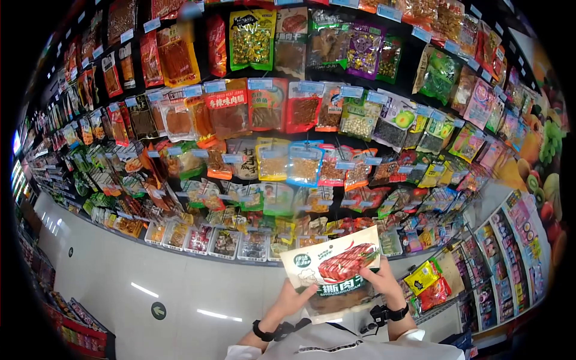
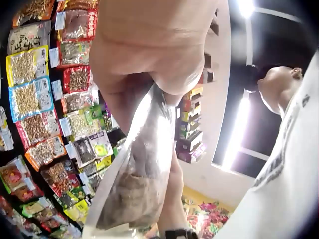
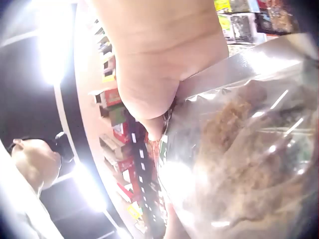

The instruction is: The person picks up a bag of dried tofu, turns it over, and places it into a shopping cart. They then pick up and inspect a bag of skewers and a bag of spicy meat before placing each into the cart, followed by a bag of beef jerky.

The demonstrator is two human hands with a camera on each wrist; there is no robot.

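A cream and green bag of meat jerky (image 1: pixel 332 273) is held up in front of the person's chest, its printed face with a picture of sliced meat toward the head camera. The left hand (image 1: pixel 292 299) grips its left side, with the thumb over the front. On the opposite edge, the right hand (image 1: pixel 384 284) pinches the bag the same way. Both wrist views show the bag's clear side, with brown pieces (image 3: pixel 234 164) inside. The fingers behind the bag are mostly hidden in the head view.
Racks of hanging snack packets (image 1: pixel 273 111) curve across the front, with blue-edged price tags. White bins (image 1: pixel 224 243) line the lowest level. A yellow packet (image 1: pixel 422 276) and a red packet (image 1: pixel 434 295) lie in a cart or basket at right. Grey tiled floor (image 1: pixel 180 288) lies below.
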